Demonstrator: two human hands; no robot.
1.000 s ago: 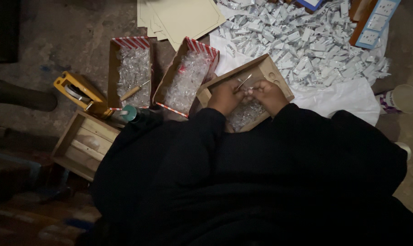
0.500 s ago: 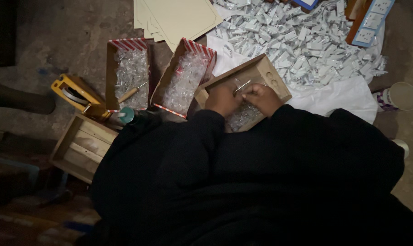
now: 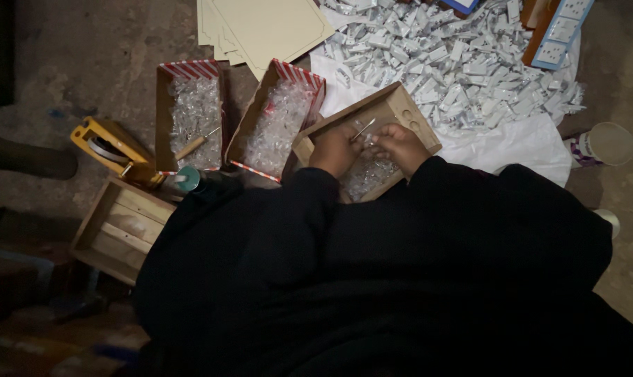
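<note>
Both my hands rest inside a brown cardboard box (image 3: 400, 105) that holds small clear plastic pieces (image 3: 367, 176). My left hand (image 3: 336, 149) is curled over the pieces on the box's left side. My right hand (image 3: 399, 142) is closed around a thin metal tool (image 3: 363, 128) whose tip points up and left between the two hands. Black sleeves cover both arms to the wrists. What my left hand's fingers pinch is hidden.
Two red-striped boxes (image 3: 191, 115) (image 3: 278, 119) of clear pieces lie to the left, one with a wooden-handled tool (image 3: 194, 144). A yellow tape dispenser (image 3: 110, 148), a wooden crate (image 3: 117, 227), cardboard sheets (image 3: 267, 28), a heap of white parts (image 3: 463, 59) on a white sheet and a cup (image 3: 606, 143) surround me.
The hands stay in the box with small finger movements; the metal tool's tip has shifted slightly. The view has drifted a little.
</note>
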